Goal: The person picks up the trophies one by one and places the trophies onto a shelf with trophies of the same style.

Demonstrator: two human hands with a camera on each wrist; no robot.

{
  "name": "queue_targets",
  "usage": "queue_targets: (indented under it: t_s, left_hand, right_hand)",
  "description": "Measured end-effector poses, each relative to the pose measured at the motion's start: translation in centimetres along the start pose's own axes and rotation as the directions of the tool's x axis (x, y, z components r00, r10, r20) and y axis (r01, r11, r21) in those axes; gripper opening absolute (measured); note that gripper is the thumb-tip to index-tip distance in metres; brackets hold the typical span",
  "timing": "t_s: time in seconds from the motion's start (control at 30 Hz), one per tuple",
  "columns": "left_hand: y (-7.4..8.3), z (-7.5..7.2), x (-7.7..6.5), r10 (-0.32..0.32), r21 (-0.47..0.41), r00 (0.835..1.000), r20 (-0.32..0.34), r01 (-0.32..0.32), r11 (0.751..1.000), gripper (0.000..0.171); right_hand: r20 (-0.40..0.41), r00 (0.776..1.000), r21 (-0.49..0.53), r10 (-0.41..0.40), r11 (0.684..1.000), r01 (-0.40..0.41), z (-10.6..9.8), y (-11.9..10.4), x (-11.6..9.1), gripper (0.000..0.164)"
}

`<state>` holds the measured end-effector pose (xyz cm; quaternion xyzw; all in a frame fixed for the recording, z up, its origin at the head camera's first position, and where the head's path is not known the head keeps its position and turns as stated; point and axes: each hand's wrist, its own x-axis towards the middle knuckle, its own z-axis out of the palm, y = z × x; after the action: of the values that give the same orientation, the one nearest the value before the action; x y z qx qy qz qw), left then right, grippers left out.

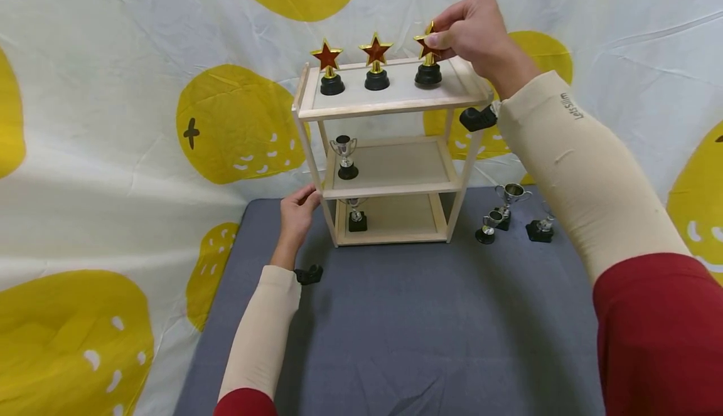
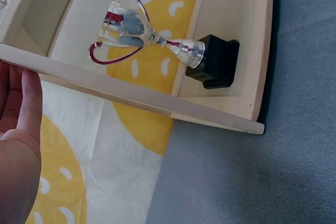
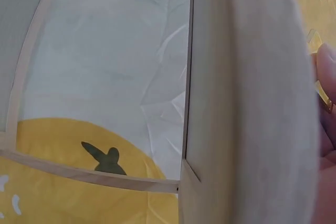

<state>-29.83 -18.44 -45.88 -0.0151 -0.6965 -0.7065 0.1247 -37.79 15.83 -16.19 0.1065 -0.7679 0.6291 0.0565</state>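
My right hand (image 1: 471,33) pinches a gold-and-red star trophy (image 1: 428,75) by its star, the black base close over the right part of the top shelf (image 1: 395,99). To its left, two similar star trophies, one in the middle (image 1: 376,80) and one at the left (image 1: 332,85), stand upright in a row. Low on the left, my left hand (image 1: 297,212) touches the rack's wooden side post (image 2: 121,88) with thumb and fingertips. A silver cup trophy (image 1: 347,169) stands on the middle shelf. Below it, another silver cup (image 2: 212,61) stands on the bottom shelf, partly hidden in the head view.
Right of the rack, several silver cup trophies (image 1: 486,234) stand on the grey cloth-covered table (image 1: 395,328), one partly covered by my right sleeve (image 1: 593,171). A white curtain with yellow fruit shapes (image 1: 237,124) hangs behind the rack.
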Motion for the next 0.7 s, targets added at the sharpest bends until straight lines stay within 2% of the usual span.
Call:
queue_targets:
  t_s: [0.4,0.5,0.7]
  left_hand:
    - [0.46,-0.12,0.11,-0.054,-0.013,0.998,0.04,0.054,0.998,0.035]
    - [0.42,-0.04,0.11,-0.047,-0.004,0.998,0.03,0.047,0.999,0.035]
    - [0.21,0.2,0.07,-0.015,0.013,1.0,0.002,0.015,1.0,0.034]
  right_hand:
    - [0.012,1.0,-0.071,0.004,0.997,-0.003,0.14,0.05,0.37,0.012]
    - [0.022,1.0,-0.068,0.001,0.998,0.0,0.2,0.01,0.4,0.01]
    - [0.023,1.0,-0.115,-0.001,0.993,0.003,0.46,-0.06,0.52,0.018]
